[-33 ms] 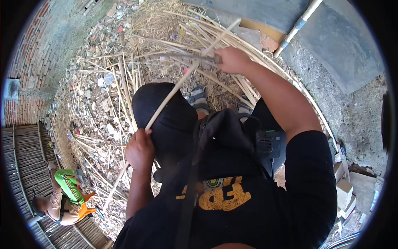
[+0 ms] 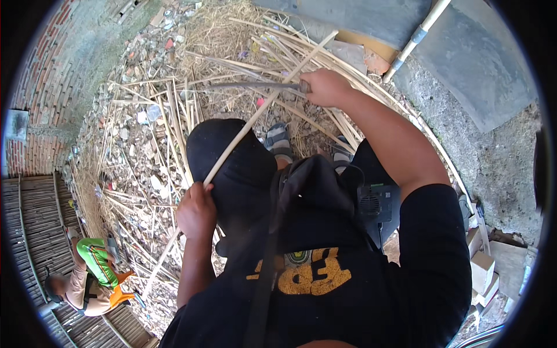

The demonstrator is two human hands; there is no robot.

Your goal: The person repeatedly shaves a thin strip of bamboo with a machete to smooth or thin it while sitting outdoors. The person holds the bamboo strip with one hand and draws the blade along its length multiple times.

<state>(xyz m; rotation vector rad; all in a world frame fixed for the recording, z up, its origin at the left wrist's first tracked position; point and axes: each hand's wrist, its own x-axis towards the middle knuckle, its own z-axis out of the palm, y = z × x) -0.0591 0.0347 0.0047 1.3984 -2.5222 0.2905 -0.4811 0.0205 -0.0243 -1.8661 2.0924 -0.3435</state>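
Observation:
A long pale bamboo strip [image 2: 242, 136] slants across my raised knee, from the lower left to the upper right. My left hand [image 2: 196, 210] is closed round it beside the knee. Beyond the knees, my right hand [image 2: 326, 87] grips the handle of a long-bladed knife [image 2: 243, 85]. The thin grey blade points left and crosses the strip near its far end. Whether the edge bites into the strip, I cannot tell.
Many cut bamboo strips [image 2: 174, 124] lie over stony rubble and dry grass [image 2: 214, 29]. At the left, a person [image 2: 87, 284] sits by a bamboo-slat surface [image 2: 35, 203]. A pole [image 2: 418, 36] leans on the right, near a concrete wall [image 2: 458, 122]. White boxes [image 2: 483, 271] stand lower right.
The knife blade, blurred and tilted before, now shows sharper and more level. The strip's far end has shifted slightly down; my left hand has hardly moved.

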